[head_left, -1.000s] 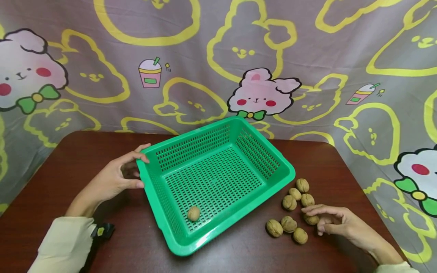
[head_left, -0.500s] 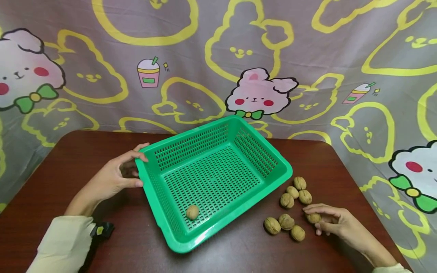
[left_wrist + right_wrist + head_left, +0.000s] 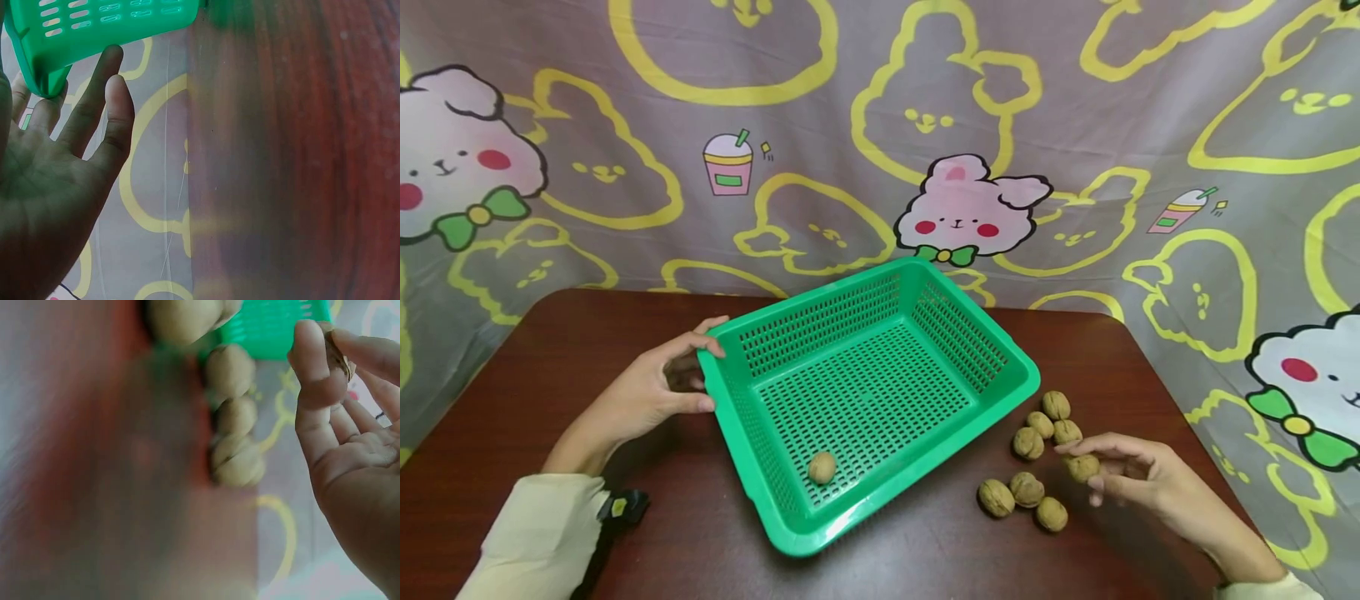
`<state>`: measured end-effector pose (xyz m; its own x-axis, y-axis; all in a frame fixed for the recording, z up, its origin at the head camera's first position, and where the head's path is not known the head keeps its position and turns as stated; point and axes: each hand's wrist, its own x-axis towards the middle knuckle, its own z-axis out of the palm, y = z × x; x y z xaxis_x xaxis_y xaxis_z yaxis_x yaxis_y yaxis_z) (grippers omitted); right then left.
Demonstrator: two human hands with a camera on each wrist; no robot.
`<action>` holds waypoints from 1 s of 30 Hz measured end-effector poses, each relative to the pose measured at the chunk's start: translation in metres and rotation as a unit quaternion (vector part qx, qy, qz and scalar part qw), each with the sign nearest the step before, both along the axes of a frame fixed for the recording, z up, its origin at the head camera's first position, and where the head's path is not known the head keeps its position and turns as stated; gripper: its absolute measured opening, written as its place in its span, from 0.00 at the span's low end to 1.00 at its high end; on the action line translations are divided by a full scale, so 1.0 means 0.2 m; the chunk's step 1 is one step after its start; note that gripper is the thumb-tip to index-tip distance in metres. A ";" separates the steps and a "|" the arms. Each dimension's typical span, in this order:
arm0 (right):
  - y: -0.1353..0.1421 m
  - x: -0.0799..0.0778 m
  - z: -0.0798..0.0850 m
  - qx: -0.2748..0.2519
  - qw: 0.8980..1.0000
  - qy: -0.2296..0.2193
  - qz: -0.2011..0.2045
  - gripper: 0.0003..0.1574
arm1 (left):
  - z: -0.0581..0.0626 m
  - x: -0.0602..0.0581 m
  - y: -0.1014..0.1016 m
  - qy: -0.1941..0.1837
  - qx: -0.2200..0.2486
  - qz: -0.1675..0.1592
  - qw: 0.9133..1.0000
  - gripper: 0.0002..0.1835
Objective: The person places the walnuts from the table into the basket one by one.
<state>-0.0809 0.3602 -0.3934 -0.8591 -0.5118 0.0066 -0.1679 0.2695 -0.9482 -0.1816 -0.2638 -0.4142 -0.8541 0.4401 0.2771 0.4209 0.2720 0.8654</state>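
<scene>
My left hand (image 3: pixel 643 392) grips the left rim of a green plastic basket (image 3: pixel 880 496), with fingertips over the edge and the thumb against its side. The left wrist view shows those fingers against the basket's wall (image 3: pixel 119 28). One walnut (image 3: pixel 822 467) lies on the basket's perforated floor, near its front left corner. To the right of the basket my right hand (image 3: pixel 1165 483) pinches a walnut (image 3: pixel 1083 467) between thumb and fingers. In the right wrist view this walnut (image 3: pixel 340 356) is mostly hidden behind the fingers.
Several walnuts lie on the dark wooden table (image 3: pixel 940 558) right of the basket: a back group (image 3: pixel 1028 443) and a front group (image 3: pixel 1027 490). A patterned cloth (image 3: pixel 820 133) hangs behind the table and along its right side. A dark strap (image 3: pixel 622 505) is at my left sleeve.
My right hand has closed its fingertips on a walnut and raised it slightly, away from the others. My left hand and the basket keep their places.
</scene>
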 end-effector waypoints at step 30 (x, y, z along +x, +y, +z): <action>-0.85 -0.62 0.52 -0.018 0.972 -0.065 0.223 0.19 | -0.01 -0.01 0.00 0.000 0.002 -0.005 1.000 0.28</action>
